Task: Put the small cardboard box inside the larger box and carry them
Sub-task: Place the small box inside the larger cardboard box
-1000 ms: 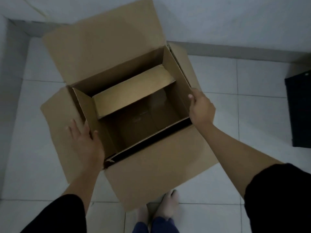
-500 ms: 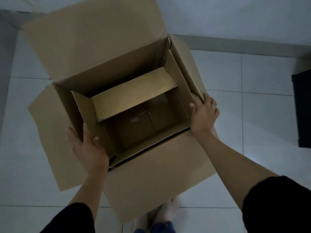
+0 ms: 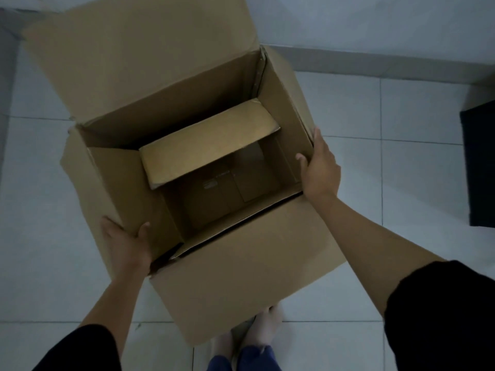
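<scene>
The small cardboard box (image 3: 209, 153) sits open inside the larger box (image 3: 241, 277), its far flap folded over its opening. The larger box has all its flaps open and fills the middle of the view. My left hand (image 3: 126, 245) grips the larger box's left wall, thumb inside and fingers outside. My right hand (image 3: 320, 167) holds the right wall near its front corner, thumb over the rim.
A white tiled floor (image 3: 375, 183) lies below, with a wall and skirting at the back. A dark object (image 3: 479, 167) stands at the right edge. My bare feet (image 3: 257, 333) show under the box's near flap.
The box pair has come closer to the camera and looks larger. My left hand moved from the small box's corner to the larger box's left wall; my right hand shifted onto the right rim.
</scene>
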